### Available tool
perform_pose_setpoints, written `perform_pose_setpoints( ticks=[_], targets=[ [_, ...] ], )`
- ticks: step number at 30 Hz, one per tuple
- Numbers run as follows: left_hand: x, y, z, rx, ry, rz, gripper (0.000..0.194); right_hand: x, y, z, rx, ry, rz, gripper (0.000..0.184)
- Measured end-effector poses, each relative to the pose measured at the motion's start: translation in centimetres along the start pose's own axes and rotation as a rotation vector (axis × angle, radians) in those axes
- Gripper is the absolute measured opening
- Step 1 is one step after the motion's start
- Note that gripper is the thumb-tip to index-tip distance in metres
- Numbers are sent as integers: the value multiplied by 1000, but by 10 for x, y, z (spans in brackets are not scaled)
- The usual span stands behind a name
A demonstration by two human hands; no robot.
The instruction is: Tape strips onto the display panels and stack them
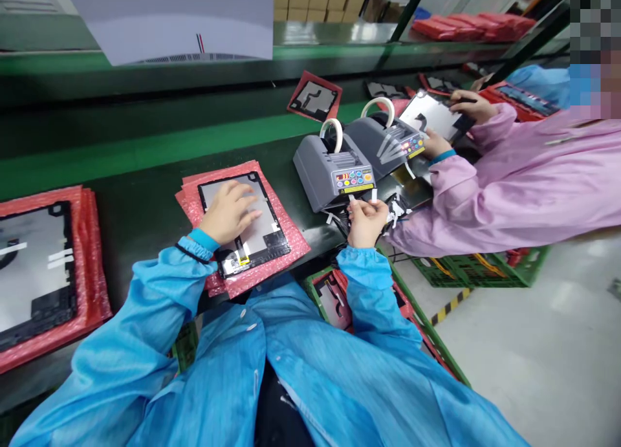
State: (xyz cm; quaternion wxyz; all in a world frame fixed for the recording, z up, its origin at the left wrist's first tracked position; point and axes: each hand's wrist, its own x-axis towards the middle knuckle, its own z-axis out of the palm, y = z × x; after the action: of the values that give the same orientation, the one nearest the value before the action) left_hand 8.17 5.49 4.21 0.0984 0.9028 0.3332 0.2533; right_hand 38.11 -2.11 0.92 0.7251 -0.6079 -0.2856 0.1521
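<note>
My left hand [231,211] lies over a flat panel [266,222] with a silver-grey face and black edges, its fingers stretched out. Pink bubble-wrap sheets [295,246] are under that panel. At the front of a grey tape dispenser [334,172], my right hand [367,224] is closed in a pinch on a short white tape strip [352,198]. A second white strip [374,195] stands up beside the fingertips. The dispenser carries a roll of white tape [332,135] on top and a lit display on its front.
Left, another panel [33,266] lies on stacked pink wrap. A second dispenser [388,140] stands close behind the first. To the right, a co-worker in a pink sleeve [514,156] handles another panel [427,114]. Green crates [451,363] with panels stand below the bench edge.
</note>
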Motion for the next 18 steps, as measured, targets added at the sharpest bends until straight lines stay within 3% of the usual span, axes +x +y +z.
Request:
perform_pose_setpoints(
  ticks=[4,9,12,15,18],
  targets=[
    [11,22,4,-121,-7,-17,33,-14,-17,-3,-94,-135,-126,52],
    [30,55,7,-321,-42,-47,32,-41,-47,14,-110,-629,-156,46],
    [33,59,5,-390,-76,-82,27,-46,-55,32,-128,-849,-139,44],
    [25,52,4,-434,-42,-199,29,-44,-53,48,-118,-939,-65,45],
    [15,43,5,-473,22,-364,27,-40,-46,59,-51,-927,33,49]
  ],
)
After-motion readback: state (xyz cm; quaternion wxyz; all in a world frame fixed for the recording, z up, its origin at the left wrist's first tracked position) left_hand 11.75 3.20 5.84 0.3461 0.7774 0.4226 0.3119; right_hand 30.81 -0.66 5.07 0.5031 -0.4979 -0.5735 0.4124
